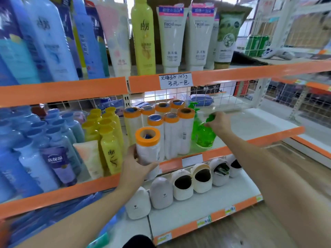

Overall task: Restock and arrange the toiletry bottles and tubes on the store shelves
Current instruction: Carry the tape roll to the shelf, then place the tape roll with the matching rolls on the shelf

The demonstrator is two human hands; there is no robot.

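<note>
Orange-edged store shelves [100, 183] fill the head view. My left hand [136, 167] has fingers wrapped around a white roll with an orange cap ring [148, 145], at the middle shelf's front edge, just in front of a cluster of matching rolls [170, 133]. My right hand [217, 122] has fingers clamped on the trigger top of a green spray bottle [204, 135] standing right of the rolls. Yellow bottles [107, 136] stand to the left; facial cleanser tubes [172, 38] above.
</note>
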